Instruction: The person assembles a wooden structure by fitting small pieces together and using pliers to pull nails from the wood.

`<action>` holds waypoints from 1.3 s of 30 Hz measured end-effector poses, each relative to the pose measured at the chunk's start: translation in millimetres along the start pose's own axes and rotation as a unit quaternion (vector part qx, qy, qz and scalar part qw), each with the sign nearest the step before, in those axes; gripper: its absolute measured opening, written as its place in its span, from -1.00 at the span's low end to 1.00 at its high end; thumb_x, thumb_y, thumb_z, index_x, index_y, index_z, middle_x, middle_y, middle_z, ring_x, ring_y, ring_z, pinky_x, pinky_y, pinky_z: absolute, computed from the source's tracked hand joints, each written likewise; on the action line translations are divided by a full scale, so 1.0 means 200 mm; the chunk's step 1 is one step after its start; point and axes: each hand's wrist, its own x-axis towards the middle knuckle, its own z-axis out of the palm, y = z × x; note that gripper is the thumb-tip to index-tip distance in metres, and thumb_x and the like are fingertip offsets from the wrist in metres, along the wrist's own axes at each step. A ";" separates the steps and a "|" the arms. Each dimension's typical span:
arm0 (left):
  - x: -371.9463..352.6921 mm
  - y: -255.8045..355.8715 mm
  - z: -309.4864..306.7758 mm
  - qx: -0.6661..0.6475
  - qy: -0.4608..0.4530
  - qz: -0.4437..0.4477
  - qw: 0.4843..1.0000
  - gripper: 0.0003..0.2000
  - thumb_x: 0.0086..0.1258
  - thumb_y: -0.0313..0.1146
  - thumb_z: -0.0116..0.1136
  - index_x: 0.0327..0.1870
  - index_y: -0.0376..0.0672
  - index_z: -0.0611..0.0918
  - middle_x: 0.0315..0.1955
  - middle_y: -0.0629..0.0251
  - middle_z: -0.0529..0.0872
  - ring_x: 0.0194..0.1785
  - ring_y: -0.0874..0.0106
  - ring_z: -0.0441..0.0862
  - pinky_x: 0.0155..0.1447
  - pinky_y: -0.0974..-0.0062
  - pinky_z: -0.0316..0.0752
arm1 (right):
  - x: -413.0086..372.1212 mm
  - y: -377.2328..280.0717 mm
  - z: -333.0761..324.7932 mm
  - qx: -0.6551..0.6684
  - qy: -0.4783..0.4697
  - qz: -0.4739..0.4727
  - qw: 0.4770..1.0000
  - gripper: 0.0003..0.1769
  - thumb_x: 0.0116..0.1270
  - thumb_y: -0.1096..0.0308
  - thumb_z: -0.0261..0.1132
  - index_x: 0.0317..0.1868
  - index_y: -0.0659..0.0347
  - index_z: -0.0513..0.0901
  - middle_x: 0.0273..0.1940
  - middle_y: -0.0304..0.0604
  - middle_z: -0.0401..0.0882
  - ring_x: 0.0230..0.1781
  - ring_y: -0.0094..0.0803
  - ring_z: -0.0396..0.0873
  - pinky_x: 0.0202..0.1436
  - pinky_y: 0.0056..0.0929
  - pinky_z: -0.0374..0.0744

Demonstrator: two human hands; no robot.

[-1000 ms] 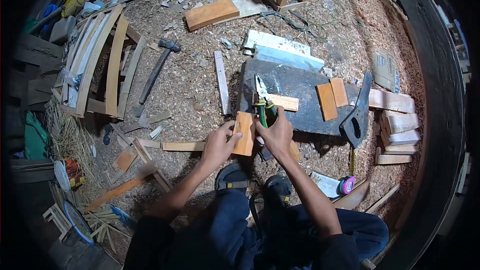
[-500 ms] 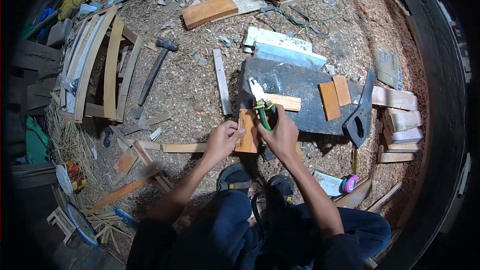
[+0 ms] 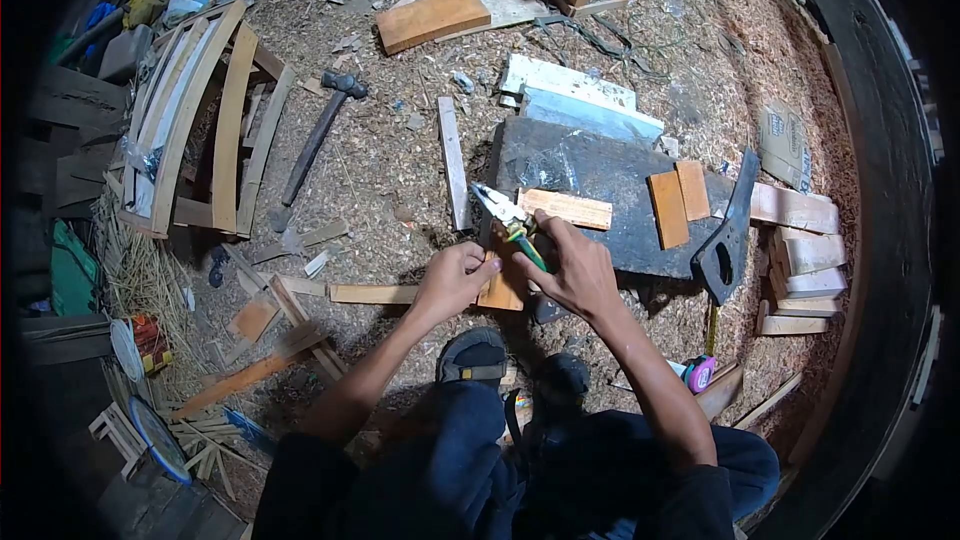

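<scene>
My right hand [image 3: 582,275] is wrapped round the green-and-yellow handles of a pair of pliers [image 3: 498,208]. The jaws point up and left, past the left edge of a dark work board [image 3: 640,235]. Close beside it, my left hand [image 3: 450,285] is closed at the left edge of an orange-brown wooden block [image 3: 507,292], thumb against the wood. The block's upper part is partly hidden by my hands and the pliers. Just beyond the pliers, a short pale wood strip [image 3: 570,209] lies on the board.
Two small wood pieces [image 3: 668,210] and a handsaw [image 3: 722,250] lie at the board's right side. A hammer [image 3: 320,130] rests on the shavings at left, near a slatted wooden frame [image 3: 230,130]. A pink tape measure [image 3: 700,373] is at lower right, below stacked wood blocks [image 3: 808,265].
The pliers have swung left, so their jaws now point more to the left and sit lower. My left hand stays at the block. The whole view has shifted slightly.
</scene>
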 end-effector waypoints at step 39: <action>-0.02 0.03 0.03 -0.043 -0.009 -0.046 0.998 -0.62 0.61 -0.13 0.17 -0.15 -0.39 0.62 -0.50 0.21 0.75 -0.66 0.51 0.64 -0.63 0.51 0.48 | -0.01 -0.01 -0.02 -0.019 -0.007 -0.021 1.000 -0.38 0.39 -0.12 0.36 0.28 0.07 0.48 -0.19 0.14 0.73 -0.32 0.17 0.72 -0.33 0.02 0.64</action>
